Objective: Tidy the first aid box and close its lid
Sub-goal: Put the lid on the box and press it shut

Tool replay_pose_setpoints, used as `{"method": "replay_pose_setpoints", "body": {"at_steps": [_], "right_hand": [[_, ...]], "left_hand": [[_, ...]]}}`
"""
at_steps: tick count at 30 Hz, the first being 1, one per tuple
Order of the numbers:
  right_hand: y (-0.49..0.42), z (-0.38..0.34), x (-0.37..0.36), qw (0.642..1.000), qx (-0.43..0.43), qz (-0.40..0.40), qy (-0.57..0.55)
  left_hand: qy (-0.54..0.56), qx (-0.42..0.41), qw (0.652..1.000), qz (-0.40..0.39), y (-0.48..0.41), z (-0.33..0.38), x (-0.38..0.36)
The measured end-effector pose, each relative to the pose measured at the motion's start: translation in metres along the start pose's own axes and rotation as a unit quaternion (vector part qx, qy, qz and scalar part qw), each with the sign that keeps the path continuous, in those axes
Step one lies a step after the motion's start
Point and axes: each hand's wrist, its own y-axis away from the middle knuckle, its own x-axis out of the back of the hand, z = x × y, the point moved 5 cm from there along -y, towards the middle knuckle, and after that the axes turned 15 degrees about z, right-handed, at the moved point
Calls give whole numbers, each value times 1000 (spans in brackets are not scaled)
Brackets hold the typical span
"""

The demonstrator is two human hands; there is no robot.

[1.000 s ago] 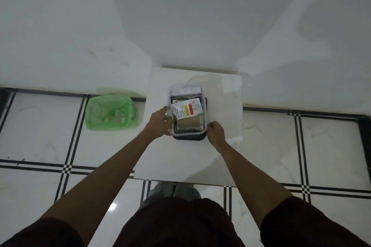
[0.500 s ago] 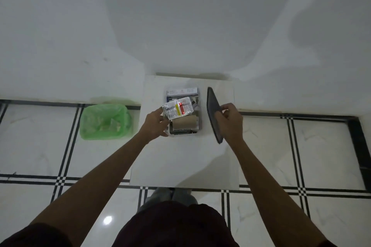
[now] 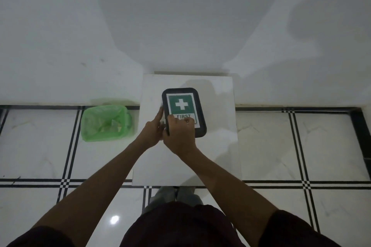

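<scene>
The dark lid [image 3: 184,112] was pressed flat by the spread right hand [image 3: 179,136]; the box's left side was touched by the extended left hand [image 3: 153,131] on the counter [image 3: 218,126].

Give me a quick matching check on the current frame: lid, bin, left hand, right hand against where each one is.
1 lid
2 bin
3 left hand
4 right hand

a on the floor, left of the table
b at the box's left side
c on top of the box
d pressing the lid's near end

Pairs: 1-c, 2-a, 3-b, 4-d
</scene>
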Motion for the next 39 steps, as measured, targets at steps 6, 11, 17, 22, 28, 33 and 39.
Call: {"method": "replay_pose_setpoints", "body": {"at_steps": [6, 11, 17, 22, 28, 33, 39], "right_hand": [[0, 4, -3, 993, -4, -25, -118], [-7, 58, 23, 973, -199, 69, -90], [5, 111, 11, 933, -338, -34, -121], [9, 98, 10, 934, -320, -69, -145], [12, 99, 11, 928, -336, -75, -143], [7, 97, 9, 931, -329, -65, -146], [-1, 98, -6, 918, -356, -81, -154]], "left_hand": [[8, -11, 1000, 10, -12, -33, 1], [156, 72, 967, 190, 4, -7, 22], [118, 49, 967, 219, 12, -6, 19], [132, 64, 961, 235, 18, -10, 13], [135, 121, 960, 212, 16, -21, 10], [182, 186, 939, 227, 18, -24, 7], [148, 180, 943, 237, 16, -28, 0]]}}
